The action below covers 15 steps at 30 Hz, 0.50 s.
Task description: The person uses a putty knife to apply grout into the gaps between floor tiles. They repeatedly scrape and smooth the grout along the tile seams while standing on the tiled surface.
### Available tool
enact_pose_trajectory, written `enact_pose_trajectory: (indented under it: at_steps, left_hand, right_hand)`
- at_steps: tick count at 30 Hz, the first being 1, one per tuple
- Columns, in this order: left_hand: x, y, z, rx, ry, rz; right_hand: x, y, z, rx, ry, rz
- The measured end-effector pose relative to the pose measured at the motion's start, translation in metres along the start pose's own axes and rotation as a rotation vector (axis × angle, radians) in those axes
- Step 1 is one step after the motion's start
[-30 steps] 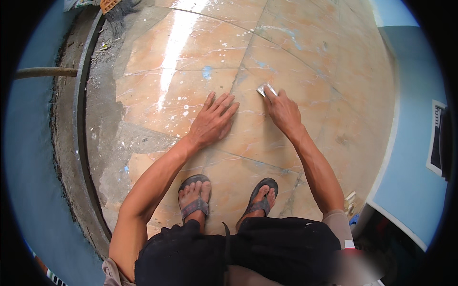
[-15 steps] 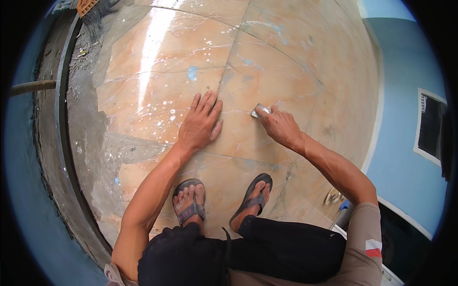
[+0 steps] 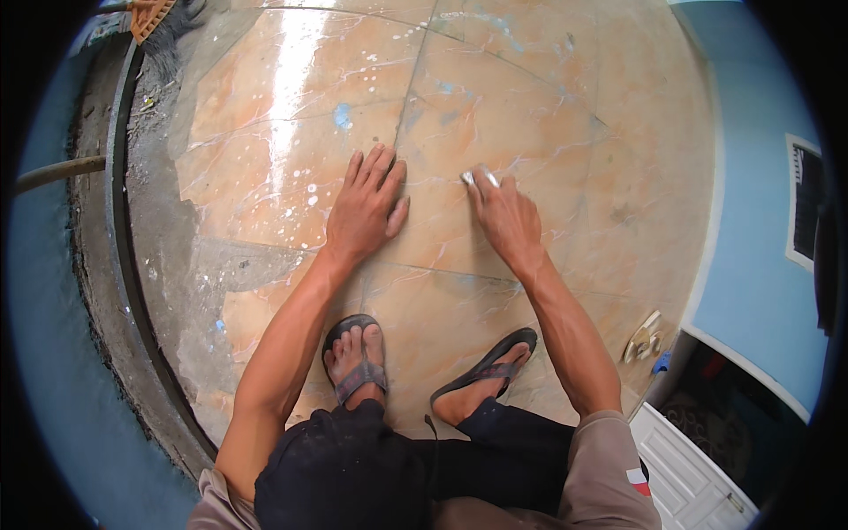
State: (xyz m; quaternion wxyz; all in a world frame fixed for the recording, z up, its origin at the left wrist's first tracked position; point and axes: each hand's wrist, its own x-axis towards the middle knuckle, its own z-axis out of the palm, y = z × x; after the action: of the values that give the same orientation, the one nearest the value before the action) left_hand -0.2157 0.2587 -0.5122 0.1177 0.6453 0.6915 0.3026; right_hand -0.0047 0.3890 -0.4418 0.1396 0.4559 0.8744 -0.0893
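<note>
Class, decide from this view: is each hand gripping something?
No: only the right hand grips a small shiny piece, while the left hand rests palm-down on the tiled floor.

Marbled floor (image 3: 632, 168), blue walls (image 3: 751, 283); bright glare (image 3: 294, 88)

Likely home: tiles (image 3: 503, 97), panelled door (image 3: 685, 464)

Glossy floor (image 3: 574, 212) of peach tiles. On it stands the left sandal (image 3: 359, 378), dark, a foot inside. Right of that sandal is the right sandal (image 3: 455, 385); farther right lie pale objects (image 3: 644, 340) — too small to make out — and a blue item (image 3: 662, 362). Ahead of it: the left hand (image 3: 362, 212), palm down, white paint drops (image 3: 313, 200), then a blue paint patch (image 3: 342, 115). Left of it, jagged tiles meet grey concrete (image 3: 168, 265) — a broom (image 3: 153, 18) far ahead.
</note>
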Motion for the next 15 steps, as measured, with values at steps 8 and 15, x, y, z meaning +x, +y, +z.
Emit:
enact_pose_trajectory:
  at_steps: [8,15]
  left_hand:
    - [-0.008,-0.010,-0.002,0.008,0.007,-0.008]
    - [-0.006,-0.007,0.001,-0.015,0.007,-0.007]
  right_hand:
    - [-0.051,-0.026,0.008,0.015,-0.121,0.029]
    - [-0.036,-0.018,0.008,-0.023,-0.128,0.017]
